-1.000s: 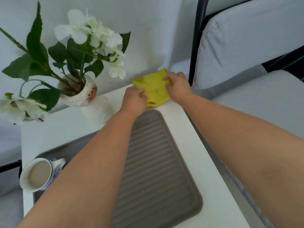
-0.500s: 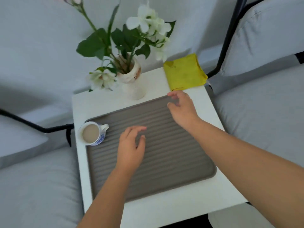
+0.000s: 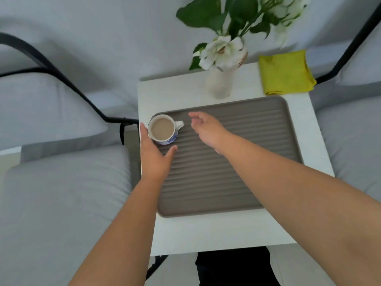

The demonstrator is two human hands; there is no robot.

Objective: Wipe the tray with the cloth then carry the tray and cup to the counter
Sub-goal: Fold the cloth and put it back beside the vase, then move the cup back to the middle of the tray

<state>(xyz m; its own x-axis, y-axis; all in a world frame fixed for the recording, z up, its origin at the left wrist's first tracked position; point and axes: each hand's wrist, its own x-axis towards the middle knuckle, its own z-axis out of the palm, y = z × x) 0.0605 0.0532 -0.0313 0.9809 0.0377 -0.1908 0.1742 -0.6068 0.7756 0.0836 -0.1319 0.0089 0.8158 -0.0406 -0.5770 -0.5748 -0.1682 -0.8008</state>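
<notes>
The top of the flower bouquet [image 3: 243, 19] was cut off by the frame's upper edge, and its blooms blurred over the mouth of the white vase [image 3: 221, 83]. The left hand [image 3: 154, 159] lay spread wide, its fingers partly hidden behind the cup [image 3: 162, 129]; whether they touched it could not be told. The right hand [image 3: 208, 129] hovered loosely open just beside the cup's handle, holding nothing. The cup, full of milky drink, stood in the far left corner of the ribbed grey tray [image 3: 237, 162] on the white table [image 3: 226, 230]. The folded yellow cloth [image 3: 286, 73] lay on the table's far right corner. Grey cushioned seats [image 3: 61, 203] with black frames flanked the table.
</notes>
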